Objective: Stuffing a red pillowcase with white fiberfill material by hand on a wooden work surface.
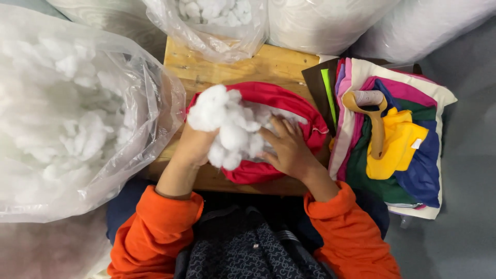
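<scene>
Small pale wooden tabletop (268,64), ringed by bulging white sacks. Large clear plastic bag of white fibre stuffing (72,119) at left. Stack of multicoloured folded fabric pieces (408,165) at right. Red fabric cushion cover (289,101) lies open at centre. Left hand (195,144): grip closed around clump of white fluffy stuffing (227,126) at the cover's mouth. Right hand (289,150): fingers spread flat, pressing stuffing into cover.

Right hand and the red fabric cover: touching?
Touching. The head view shows the right hand lying flat on the red fabric cover, fingers spread over its opening beside the white stuffing.
</scene>
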